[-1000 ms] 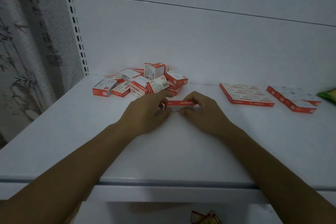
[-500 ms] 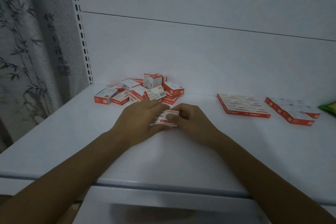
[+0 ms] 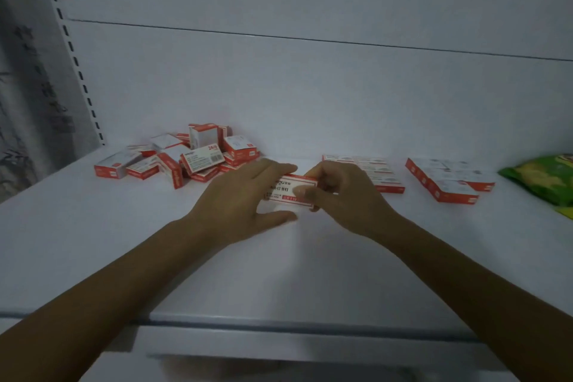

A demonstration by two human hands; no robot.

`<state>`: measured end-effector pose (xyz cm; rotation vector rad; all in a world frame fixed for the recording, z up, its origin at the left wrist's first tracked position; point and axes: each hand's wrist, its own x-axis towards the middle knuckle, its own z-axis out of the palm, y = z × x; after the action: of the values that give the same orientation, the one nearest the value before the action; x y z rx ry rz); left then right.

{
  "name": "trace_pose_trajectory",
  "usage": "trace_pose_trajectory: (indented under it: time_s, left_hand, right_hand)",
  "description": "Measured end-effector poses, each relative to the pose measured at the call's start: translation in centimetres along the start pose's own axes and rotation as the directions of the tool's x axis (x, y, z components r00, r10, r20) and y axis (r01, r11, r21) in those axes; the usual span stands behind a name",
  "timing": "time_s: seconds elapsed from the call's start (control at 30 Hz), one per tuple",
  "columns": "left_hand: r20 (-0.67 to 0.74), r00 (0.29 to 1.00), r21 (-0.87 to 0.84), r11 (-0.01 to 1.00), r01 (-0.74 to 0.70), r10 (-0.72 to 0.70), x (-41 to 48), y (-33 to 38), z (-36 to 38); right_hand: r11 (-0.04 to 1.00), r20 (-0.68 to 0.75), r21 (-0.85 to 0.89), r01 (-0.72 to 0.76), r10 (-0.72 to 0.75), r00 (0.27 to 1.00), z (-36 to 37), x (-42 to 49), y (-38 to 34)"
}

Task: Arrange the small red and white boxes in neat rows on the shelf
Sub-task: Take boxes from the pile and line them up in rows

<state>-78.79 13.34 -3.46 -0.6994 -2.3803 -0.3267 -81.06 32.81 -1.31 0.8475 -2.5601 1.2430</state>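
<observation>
Red-and-white card faced me: one small box (image 3: 291, 192) was tilted low over the white shelf (image 3: 279, 273), and I could not tell whether it touched. My right grip (image 3: 344, 198) pinched its right end, thumb on the printed face and fingers curled behind. My left grip (image 3: 245, 195) lay spread, fingers nearly straight along the box's left end. At the back left sat a jumbled pile (image 3: 192, 158) of the same boxes. One flat block (image 3: 384, 177) lay just behind my right grip, a second block (image 3: 446, 183) farther right, near a green packet (image 3: 542, 180).
</observation>
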Motion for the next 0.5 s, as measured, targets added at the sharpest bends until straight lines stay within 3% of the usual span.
trace_pose_trajectory:
  time_s: [0.1,0.2,0.37,0.5]
  left_hand:
    - [-0.053,0.997,-0.018,0.999,-0.049,0.048,2.3,2.3,1.4]
    - [-0.047,0.994,-0.065,0.993,-0.097,0.094,4.5,4.0,2.9]
    - [-0.015,0.990,-0.096,0.985,-0.141,0.140,7.4,6.0,4.4]
    - [-0.008,0.977,0.014,0.977,-0.211,0.211,7.9,5.9,5.5]
  right_hand:
    - [0.977,0.006,0.202,-0.069,0.069,0.998,-2.5,-0.9,1.5]
    - [0.953,-0.039,0.290,-0.086,0.102,0.994,-5.1,-2.0,2.8]
    - [0.974,-0.082,0.213,-0.078,0.097,0.992,-8.3,-2.9,4.6]
    - [0.992,-0.051,0.083,-0.095,0.100,0.994,-8.5,-2.8,5.8]
